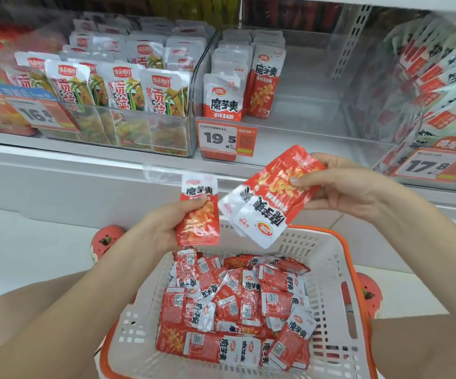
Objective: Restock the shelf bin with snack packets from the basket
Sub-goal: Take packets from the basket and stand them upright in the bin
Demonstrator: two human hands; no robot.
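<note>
The left hand grips a single red-and-white snack packet upright, thumb pressed across its front; the right hand pinches a small fanned stack of packets of the same kind, held upside down with the white ends pointing down toward the basket; both hands hover above the basket, just below the shelf edge. Many more packets lie jumbled in the basket, some face up, some showing barcodes. The target shelf bin, clear-walled and marked by the 19.5 price tag, holds only two short rows at its left side, with its right part bare. To do this step well, it seems wise to turn the right hand's stack so the white logo ends point up, square it with the left hand's packet, then stand them facing forward beside the existing rows; loose pinching risks the stack slipping apart.
</note>
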